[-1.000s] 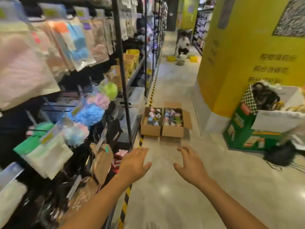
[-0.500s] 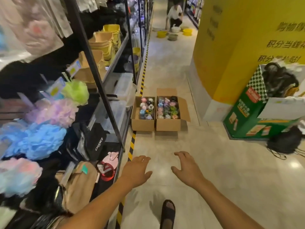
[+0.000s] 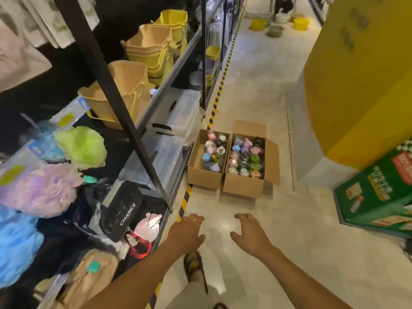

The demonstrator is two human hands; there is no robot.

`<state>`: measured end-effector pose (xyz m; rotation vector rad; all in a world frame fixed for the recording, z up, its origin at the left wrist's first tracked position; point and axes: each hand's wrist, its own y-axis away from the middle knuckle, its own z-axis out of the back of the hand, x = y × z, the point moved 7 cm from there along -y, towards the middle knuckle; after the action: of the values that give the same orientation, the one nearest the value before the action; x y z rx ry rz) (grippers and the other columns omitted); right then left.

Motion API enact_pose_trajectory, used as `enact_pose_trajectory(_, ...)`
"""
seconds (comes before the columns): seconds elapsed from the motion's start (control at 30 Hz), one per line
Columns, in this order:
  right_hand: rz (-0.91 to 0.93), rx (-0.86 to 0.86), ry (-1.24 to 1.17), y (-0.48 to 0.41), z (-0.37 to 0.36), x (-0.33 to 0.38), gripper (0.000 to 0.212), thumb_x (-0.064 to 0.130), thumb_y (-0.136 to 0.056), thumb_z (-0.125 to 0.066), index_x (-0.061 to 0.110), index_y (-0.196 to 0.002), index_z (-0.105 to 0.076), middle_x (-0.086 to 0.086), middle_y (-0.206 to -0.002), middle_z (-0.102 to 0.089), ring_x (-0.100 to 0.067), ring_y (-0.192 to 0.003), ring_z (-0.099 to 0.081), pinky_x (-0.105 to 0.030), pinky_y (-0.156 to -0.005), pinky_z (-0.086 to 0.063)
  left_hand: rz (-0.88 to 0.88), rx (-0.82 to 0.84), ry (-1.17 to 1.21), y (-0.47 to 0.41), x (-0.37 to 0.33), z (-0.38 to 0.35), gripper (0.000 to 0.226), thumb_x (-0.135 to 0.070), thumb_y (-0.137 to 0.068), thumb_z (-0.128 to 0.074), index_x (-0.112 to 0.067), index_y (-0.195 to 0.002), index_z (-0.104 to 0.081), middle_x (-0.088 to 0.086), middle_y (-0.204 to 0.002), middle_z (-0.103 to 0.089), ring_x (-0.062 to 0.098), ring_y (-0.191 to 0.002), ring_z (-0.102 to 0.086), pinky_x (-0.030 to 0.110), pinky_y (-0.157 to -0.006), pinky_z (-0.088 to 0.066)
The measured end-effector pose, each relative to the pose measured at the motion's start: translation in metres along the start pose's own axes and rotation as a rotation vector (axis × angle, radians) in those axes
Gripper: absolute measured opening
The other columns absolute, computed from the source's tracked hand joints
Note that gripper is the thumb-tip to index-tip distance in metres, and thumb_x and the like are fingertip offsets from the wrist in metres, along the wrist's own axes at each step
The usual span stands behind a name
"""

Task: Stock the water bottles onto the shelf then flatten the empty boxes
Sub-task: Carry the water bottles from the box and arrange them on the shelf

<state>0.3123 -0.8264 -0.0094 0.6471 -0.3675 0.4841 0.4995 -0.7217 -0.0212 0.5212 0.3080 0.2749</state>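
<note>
While both hands are out in front with nothing in them, a few things could go wrong, I think. The left hand [image 3: 186, 234] and the right hand [image 3: 249, 236] are spread wide with loose fingers, and they hold no bottle and no box.

Just under them, a sandalled foot [image 3: 193, 267] is on a shiny floor [image 3: 289, 253], so a slip is my first worry. At about 3 o'clock a green carton [image 3: 374, 197] pokes into the aisle, and a leg could bump it.

At 12 o'clock the left box [image 3: 204, 178] and the right box [image 3: 243, 187] sit open side by side, close by the striped floor tape [image 3: 184, 201]. Both are packed with water bottles [image 3: 246, 157]. A fast grab could tip bottles over, or the loose flap [image 3: 273, 161] could catch a wrist.

The bottles are well apart from both hands, straight ahead, with bare floor between. The shelf [image 3: 169, 76] runs along 9 to 11 o'clock.
</note>
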Motion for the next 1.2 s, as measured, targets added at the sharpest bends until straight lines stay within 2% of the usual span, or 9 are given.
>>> enact_pose_trajectory(0.23, -0.034, 0.035, 0.051, -0.142, 0.056, 0.021, 0.064, 0.043, -0.096, -0.062, 0.021, -0.152, -0.039, -0.002, -0.152, -0.041, -0.025, -0.139, -0.042, -0.036, -0.110, -0.042, -0.015, 0.006, 0.047, -0.129, 0.041, 0.063, 0.067, -0.050, -0.103, -0.049, -0.026, -0.162, -0.025, 0.002, -0.168, -0.024, 0.027, -0.149, -0.032, 0.045, -0.111, -0.043)
enact_pose_trajectory(0.4, -0.040, 0.043, 0.046, -0.239, 0.107, 0.044, 0.061, 0.040, -0.095, -0.060, 0.022, -0.150, -0.039, -0.001, -0.149, -0.043, -0.027, -0.124, -0.057, -0.037, -0.092, -0.049, -0.056, -0.022, 0.059, -0.225, 0.060, 0.126, 0.065, -0.047, -0.103, -0.048, -0.024, -0.160, -0.026, 0.003, -0.166, -0.025, 0.027, -0.147, -0.033, 0.041, -0.107, -0.043)
enact_pose_trajectory(0.63, -0.039, 0.009, 0.058, -0.363, 0.167, 0.056, 0.061, 0.038, -0.095, -0.062, 0.018, -0.149, -0.041, -0.004, -0.145, -0.044, -0.025, -0.132, -0.048, -0.036, -0.104, -0.042, -0.041, -0.008, 0.147, -0.336, 0.079, 0.188, 0.063, -0.039, -0.100, -0.053, -0.032, -0.159, -0.032, 0.000, -0.165, -0.033, 0.026, -0.143, -0.042, 0.036, -0.107, -0.046)
enact_pose_trajectory(0.7, -0.044, 0.026, 0.049, -0.403, 0.178, 0.054, 0.065, 0.038, -0.093, -0.062, 0.018, -0.151, -0.041, -0.004, -0.145, -0.043, -0.026, -0.134, -0.045, -0.038, -0.107, -0.043, -0.024, 0.015, 0.135, -0.370, 0.085, 0.199, 0.061, -0.038, -0.101, -0.052, -0.032, -0.158, -0.032, -0.001, -0.164, -0.033, 0.027, -0.141, -0.044, 0.039, -0.104, -0.047)
enact_pose_trajectory(0.77, -0.039, 0.044, 0.036, -0.443, 0.188, 0.051, 0.065, 0.040, -0.092, -0.062, 0.019, -0.150, -0.042, -0.004, -0.143, -0.045, -0.026, -0.133, -0.046, -0.039, -0.106, -0.045, 0.002, 0.033, 0.136, -0.402, 0.093, 0.208, 0.063, -0.038, -0.100, -0.053, -0.033, -0.158, -0.029, -0.002, -0.164, -0.032, 0.028, -0.141, -0.044, 0.042, -0.103, -0.047)
enact_pose_trajectory(0.9, -0.034, 0.072, -0.009, -0.529, 0.201, 0.043, 0.054, 0.039, -0.090, -0.067, 0.021, -0.138, -0.050, -0.005, -0.133, -0.052, -0.026, -0.125, -0.051, -0.036, -0.101, -0.046, 0.071, 0.036, 0.183, -0.467, 0.104, 0.227, 0.071, -0.035, -0.099, -0.055, -0.031, -0.161, -0.023, -0.001, -0.160, -0.038, 0.027, -0.136, -0.049, 0.039, -0.101, -0.047)
enact_pose_trajectory(0.97, -0.035, 0.097, -0.022, -0.571, 0.199, 0.039, 0.055, 0.038, -0.092, -0.066, 0.019, -0.141, -0.050, -0.007, -0.135, -0.052, -0.027, -0.127, -0.050, -0.036, -0.102, -0.044, 0.110, 0.015, 0.200, -0.503, 0.111, 0.231, 0.074, -0.034, -0.100, -0.053, -0.030, -0.163, -0.015, 0.002, -0.155, -0.044, 0.027, -0.132, -0.053, 0.038, -0.098, -0.048)
enact_pose_trajectory(1.07, -0.042, 0.132, -0.042, -0.634, 0.184, 0.027, 0.059, 0.039, -0.094, -0.065, 0.017, -0.146, -0.047, -0.006, -0.141, -0.050, -0.026, -0.132, -0.048, -0.037, -0.105, -0.042, 0.146, -0.009, 0.188, -0.566, 0.124, 0.218, 0.074, -0.042, -0.100, -0.046, -0.033, -0.162, -0.006, -0.001, -0.159, -0.041, 0.022, -0.132, -0.054, 0.036, -0.098, -0.047)
enact_pose_trajectory(1.2, -0.053, 0.179, -0.077, -0.710, 0.141, 0.003, 0.051, 0.036, -0.095, -0.065, 0.017, -0.140, -0.051, -0.005, -0.135, -0.052, -0.024, -0.128, -0.049, -0.035, -0.103, -0.041, 0.210, 0.095, 0.195, -0.642, 0.148, 0.168, 0.075, -0.031, -0.099, -0.054, -0.029, -0.164, -0.016, 0.002, -0.157, -0.044, 0.024, -0.131, -0.054, 0.038, -0.097, -0.049)
